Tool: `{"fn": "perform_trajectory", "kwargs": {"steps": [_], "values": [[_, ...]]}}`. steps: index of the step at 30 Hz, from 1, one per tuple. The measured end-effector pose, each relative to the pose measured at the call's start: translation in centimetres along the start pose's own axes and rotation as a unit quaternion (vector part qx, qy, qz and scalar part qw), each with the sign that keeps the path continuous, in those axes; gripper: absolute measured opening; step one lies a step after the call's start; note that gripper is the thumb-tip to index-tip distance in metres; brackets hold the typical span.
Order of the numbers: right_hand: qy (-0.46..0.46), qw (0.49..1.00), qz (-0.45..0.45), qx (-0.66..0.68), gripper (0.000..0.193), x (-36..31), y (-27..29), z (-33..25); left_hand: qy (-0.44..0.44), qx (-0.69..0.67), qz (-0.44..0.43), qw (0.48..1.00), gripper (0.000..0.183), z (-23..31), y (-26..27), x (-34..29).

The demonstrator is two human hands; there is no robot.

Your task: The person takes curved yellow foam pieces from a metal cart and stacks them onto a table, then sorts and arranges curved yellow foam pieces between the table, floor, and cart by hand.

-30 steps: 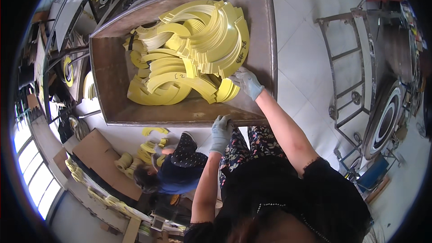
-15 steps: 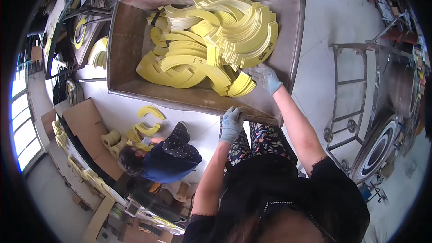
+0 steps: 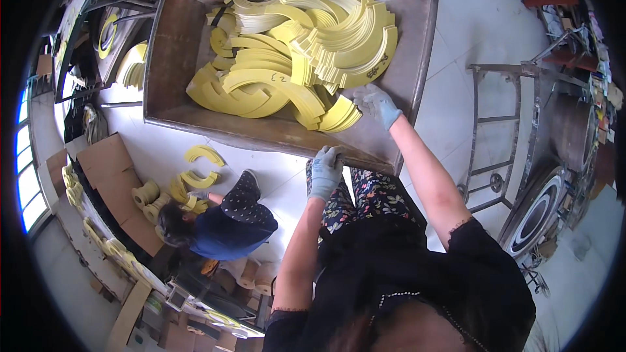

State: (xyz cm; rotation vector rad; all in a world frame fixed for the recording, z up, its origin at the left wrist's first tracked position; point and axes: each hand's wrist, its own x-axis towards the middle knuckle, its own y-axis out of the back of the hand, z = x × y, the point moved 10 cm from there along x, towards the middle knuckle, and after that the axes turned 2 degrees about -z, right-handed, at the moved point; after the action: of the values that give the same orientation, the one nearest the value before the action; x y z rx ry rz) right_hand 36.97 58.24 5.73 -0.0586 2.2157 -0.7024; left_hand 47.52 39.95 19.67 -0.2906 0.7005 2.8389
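Observation:
In front of me is a large brown metal bin (image 3: 261, 139) holding a heap of yellow curved flat pieces (image 3: 274, 81), stacked and fanned over one another. Dark handwritten marks show on some. My left hand (image 3: 325, 173), in a grey-blue glove, has its fingers curled over the bin's near rim. Inside the bin's near right part is my gloved right hand (image 3: 378, 105), fingers extended toward the end of a small fanned stack (image 3: 340, 115). It seems to hold nothing; whether the fingertips touch the stack I cannot tell.
At the lower left a co-worker in a dark blue top (image 3: 231, 225) crouches beside yellow arcs (image 3: 203, 154) on the floor and rolls of yellowish material (image 3: 146, 192). Cardboard (image 3: 111, 173) stands behind. To the right are a metal frame (image 3: 499, 120) and a round ringed part (image 3: 535, 212).
The whole view has shifted slightly, so the bin and the co-worker appear further left. Both my hands keep nearly the same places relative to the bin, and the pile looks unchanged.

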Motion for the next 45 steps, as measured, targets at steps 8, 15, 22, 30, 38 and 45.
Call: {"fn": "perform_trajectory", "kwargs": {"steps": [8,15,22,30,38,45], "values": [[-0.031,0.999,0.041,0.017,0.094,-0.1,-0.7,0.5,0.008,0.049,-0.002,0.999,0.015,-0.7,0.1,-0.7],[-0.024,0.999,0.041,0.019,0.095,0.7,0.8,0.5,0.012,0.069,-0.001,0.998,0.012,-1.0,-0.6,-0.2],[-0.035,0.998,0.045,-0.018,0.055,0.9,0.7,1.1,0.021,0.079,-0.013,0.997,0.011,-1.4,-0.6,-0.5],[0.023,0.993,-0.107,0.048,0.037,0.9,-4.9,0.4,0.016,0.040,0.014,0.999,0.012,-1.4,0.9,-1.5],[-0.080,0.995,0.006,-0.056,0.036,0.7,1.5,0.4,-0.063,0.035,0.037,0.997,0.009,-0.3,0.8,-1.2],[-0.116,0.990,0.045,-0.061,0.032,1.0,1.0,1.7,-0.039,0.036,0.041,0.998,0.012,-1.4,1.2,-2.1]]}}
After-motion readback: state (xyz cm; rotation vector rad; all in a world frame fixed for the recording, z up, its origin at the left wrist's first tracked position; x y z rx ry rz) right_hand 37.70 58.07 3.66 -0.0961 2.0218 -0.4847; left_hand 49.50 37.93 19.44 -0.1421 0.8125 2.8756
